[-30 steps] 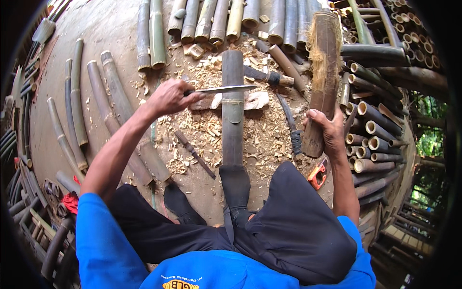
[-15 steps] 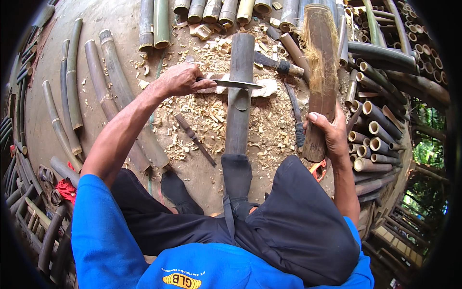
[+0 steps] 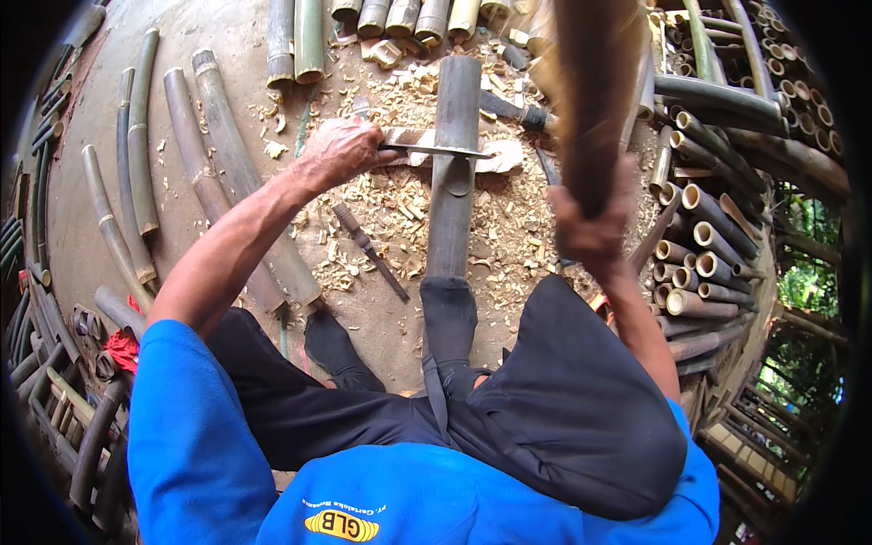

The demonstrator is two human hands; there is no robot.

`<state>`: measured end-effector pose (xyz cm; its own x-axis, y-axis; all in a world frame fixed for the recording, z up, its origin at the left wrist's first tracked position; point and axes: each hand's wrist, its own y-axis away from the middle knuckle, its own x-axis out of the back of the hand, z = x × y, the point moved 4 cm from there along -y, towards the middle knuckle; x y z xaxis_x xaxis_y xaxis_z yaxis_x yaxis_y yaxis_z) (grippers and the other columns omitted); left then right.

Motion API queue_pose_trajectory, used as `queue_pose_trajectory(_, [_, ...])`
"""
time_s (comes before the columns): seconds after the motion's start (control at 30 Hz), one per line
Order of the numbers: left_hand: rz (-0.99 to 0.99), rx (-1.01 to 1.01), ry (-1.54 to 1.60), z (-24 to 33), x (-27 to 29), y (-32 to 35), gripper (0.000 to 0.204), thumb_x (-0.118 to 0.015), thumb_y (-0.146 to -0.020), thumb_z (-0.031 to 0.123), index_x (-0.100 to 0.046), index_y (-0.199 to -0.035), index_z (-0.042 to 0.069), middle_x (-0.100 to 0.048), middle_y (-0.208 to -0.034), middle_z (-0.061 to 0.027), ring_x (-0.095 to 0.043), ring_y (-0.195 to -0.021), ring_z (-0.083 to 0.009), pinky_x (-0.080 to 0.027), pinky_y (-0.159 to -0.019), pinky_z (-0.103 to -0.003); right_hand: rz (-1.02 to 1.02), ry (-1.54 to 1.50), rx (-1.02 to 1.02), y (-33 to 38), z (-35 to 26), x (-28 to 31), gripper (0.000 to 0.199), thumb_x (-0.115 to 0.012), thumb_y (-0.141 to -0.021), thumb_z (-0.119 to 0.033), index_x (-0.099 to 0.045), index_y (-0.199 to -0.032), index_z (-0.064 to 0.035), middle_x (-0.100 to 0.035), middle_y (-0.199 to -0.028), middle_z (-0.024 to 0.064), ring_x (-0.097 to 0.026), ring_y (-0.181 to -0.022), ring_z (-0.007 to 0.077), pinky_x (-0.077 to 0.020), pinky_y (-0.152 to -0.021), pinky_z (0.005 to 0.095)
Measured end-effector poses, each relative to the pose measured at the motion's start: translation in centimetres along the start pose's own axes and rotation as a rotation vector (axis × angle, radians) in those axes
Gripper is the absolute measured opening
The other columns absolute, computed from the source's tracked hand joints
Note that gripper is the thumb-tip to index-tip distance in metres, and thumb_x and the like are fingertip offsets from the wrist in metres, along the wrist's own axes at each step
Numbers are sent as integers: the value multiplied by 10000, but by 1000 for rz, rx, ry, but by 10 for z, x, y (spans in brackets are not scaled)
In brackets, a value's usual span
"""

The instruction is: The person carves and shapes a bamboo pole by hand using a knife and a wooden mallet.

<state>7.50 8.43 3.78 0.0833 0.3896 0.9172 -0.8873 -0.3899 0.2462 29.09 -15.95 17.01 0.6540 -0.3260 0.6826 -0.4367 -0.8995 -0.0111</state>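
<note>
My left hand [image 3: 343, 150] is closed round the handle of a knife, whose flat blade [image 3: 461, 152] lies across a dark bamboo tube [image 3: 449, 232]. Just below the blade, a rounded notch shows in the tube's wall. The tube points away from me, resting over a pale wooden block [image 3: 501, 157], its near end against my dark-socked foot [image 3: 448, 320]. In my right hand [image 3: 595, 222] is a thick wooden club [image 3: 595, 100], raised upright and smeared by motion. Its upper end runs out at the top of the view.
Pale wood chips [image 3: 400, 204] cover the ground round the tube. A slim wooden-handled tool [image 3: 371, 250] lies left of it, and a hatchet-like tool [image 3: 510, 110] beyond. Long bamboo poles [image 3: 195, 145] lie at the left; cut bamboo tubes [image 3: 713, 236] are stacked at the right.
My right hand has swung the club slightly left and higher, toward the camera, and it is now blurred. The blade stays across the tube, lying a little flatter in my left hand.
</note>
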Motion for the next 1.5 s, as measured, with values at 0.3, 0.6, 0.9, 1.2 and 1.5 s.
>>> queue_pose_trajectory(0.3, [-23,62,78,-7,5,4,546,-670,-951,558,-771,-824,36,-690,-701,-197,-702,-680,-344,-544,-651,-467,-151,88,169,-70,-105,64,595,-770,-866,-356,-563,-1272,27,-692,-1085,156,-682,-973,260,-554,-899,379])
queue_pose_trajectory(0.6, [14,-2,81,2,2,-11,569,-702,-932,555,-740,-795,5,-683,-700,-230,-709,-651,-335,-536,-611,-486,-346,461,-152,-65,21,-24,758,-794,-759,-215,-466,-1381,66,-684,-1102,284,-714,-990,354,-581,-897,425])
queue_pose_trajectory(0.9, [-33,-16,184,-12,-6,-3,572,-692,-938,557,-742,-769,13,-642,-632,-211,-668,-584,-347,-509,-569,-464,450,24,524,-69,-101,80,560,-792,-814,-276,-581,-1259,-9,-706,-1085,174,-684,-920,252,-549,-856,393])
queue_pose_trajectory(1.2, [-11,-85,111,-31,-8,-2,675,-724,-899,602,-691,-697,-40,-590,-576,-222,-622,-523,-352,-488,-524,-461,-497,7,45,-123,-85,54,673,-863,-724,-345,-619,-1231,23,-669,-1084,170,-693,-898,237,-570,-800,358])
queue_pose_trajectory(1.5, [-48,-140,127,-24,-17,-17,639,-694,-924,609,-710,-723,2,-633,-599,-179,-649,-558,-351,-523,-557,-465,-365,222,70,-38,26,-87,842,-815,-716,-267,-488,-1411,79,-653,-1244,229,-647,-1157,271,-512,-1012,334])
